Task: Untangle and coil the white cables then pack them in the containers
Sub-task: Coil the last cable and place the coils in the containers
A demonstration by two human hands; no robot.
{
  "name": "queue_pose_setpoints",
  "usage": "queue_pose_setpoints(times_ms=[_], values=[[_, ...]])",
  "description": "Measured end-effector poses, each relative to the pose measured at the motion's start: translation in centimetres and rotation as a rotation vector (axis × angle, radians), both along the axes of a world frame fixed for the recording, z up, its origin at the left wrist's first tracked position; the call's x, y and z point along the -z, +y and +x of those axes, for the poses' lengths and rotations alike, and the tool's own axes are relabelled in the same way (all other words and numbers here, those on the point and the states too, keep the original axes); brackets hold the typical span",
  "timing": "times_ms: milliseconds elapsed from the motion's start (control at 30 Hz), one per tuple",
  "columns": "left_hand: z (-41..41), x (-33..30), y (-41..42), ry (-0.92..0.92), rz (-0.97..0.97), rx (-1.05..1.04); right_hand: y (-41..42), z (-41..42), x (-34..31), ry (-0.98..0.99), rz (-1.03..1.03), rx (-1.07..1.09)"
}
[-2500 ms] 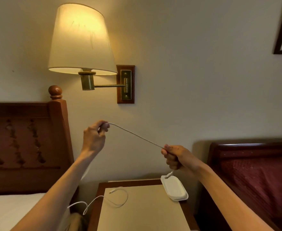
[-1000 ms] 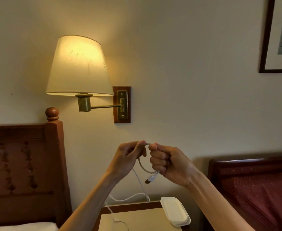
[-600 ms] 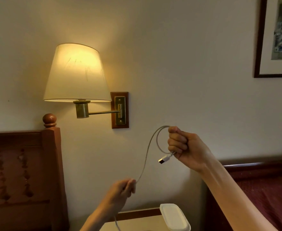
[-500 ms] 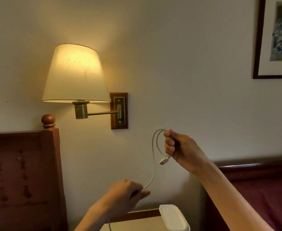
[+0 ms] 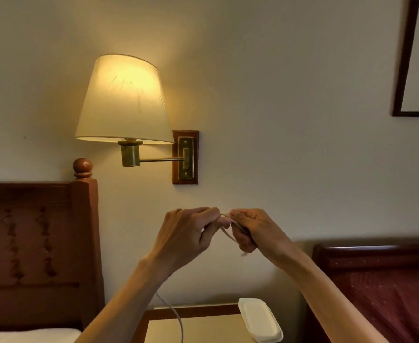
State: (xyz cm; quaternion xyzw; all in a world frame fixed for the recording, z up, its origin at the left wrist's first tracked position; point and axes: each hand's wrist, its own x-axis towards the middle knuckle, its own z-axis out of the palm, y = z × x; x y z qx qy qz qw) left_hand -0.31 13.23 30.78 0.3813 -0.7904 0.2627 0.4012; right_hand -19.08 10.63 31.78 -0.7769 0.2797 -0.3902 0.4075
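Observation:
My left hand point(image 5: 186, 235) and my right hand point(image 5: 251, 231) meet in mid-air in front of the wall, both pinching the white cable point(image 5: 227, 232). A short stretch of it runs between my fingertips and into my right fist, where loops are bunched and mostly hidden. A plug tip pokes out below the right fist. The free length hangs down behind my left forearm and reappears over the nightstand. A white lidded container point(image 5: 260, 323) sits at the back right of the nightstand point(image 5: 203, 328), lid closed.
A lit wall lamp point(image 5: 123, 100) hangs above and left of my hands. A wooden headboard point(image 5: 37, 238) stands at the left, a second bed with a dark red cover point(image 5: 386, 293) at the right. A framed picture point(image 5: 418, 58) hangs at the top right.
My left hand has risen from low near the nightstand to meet my right hand, bringing another length of cable to the loops there. The right hand has dropped slightly.

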Motion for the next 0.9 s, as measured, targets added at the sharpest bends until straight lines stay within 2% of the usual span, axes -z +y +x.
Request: queue_pose_setpoints(times_ms=[167,300,433,567,633,700,767,833,900], values=[[-0.4,1.6,-1.4,0.246,0.162,0.187,-0.3,-0.7,-0.4,-0.077,0.300,-0.161],[0.4,2.1,-2.6,0.479,0.331,0.325,-0.5,-1.8,-1.3,-0.406,0.618,-0.339],[1.9,4.9,-4.4,0.618,0.460,0.324,-0.6,-3.5,-2.8,-0.645,0.689,-0.442],[2.3,7.4,-5.5,0.781,0.626,0.330,-1.0,-4.5,-3.5,-0.714,0.677,-0.521],[1.7,8.2,-5.5,0.706,0.692,0.231,-1.3,-4.5,-3.8,-0.752,0.626,-0.454],[0.5,7.9,-4.8,0.411,0.730,0.085,-1.8,-4.3,-3.7,-0.684,0.470,-0.221],[-1.3,5.8,-3.0,0.059,0.773,-0.010,-2.1,-3.8,-3.2,-0.487,0.211,0.027],[-2.9,2.8,-1.1,-0.115,0.692,0.005,-2.0,-2.8,-2.3,-0.315,0.009,0.158],[-3.7,0.3,0.2,-0.150,0.454,0.083,-1.6,-2.0,-1.5,-0.226,-0.079,0.184]])
